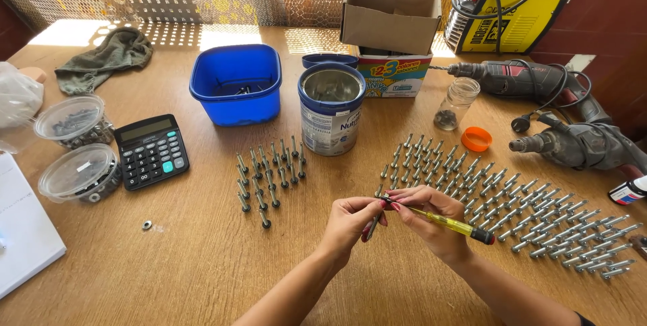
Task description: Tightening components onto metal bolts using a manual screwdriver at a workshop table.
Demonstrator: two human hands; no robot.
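The bolt (pixel 373 226) is mostly hidden by fingers (pixel 377 210); the white sheet (pixel 23 232) is cut off at the left edge.

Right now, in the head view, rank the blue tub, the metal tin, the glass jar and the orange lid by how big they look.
1. blue tub
2. metal tin
3. glass jar
4. orange lid
All sit at similar distance, so the order seems safe.

Bare wood table (pixel 202 258) near front-left gives passing room. Upright bolts (pixel 269 171) left-centre, big bolt field (pixel 532 211) right, tin can (pixel 331 107) and blue tub (pixel 236 83) behind block the way.
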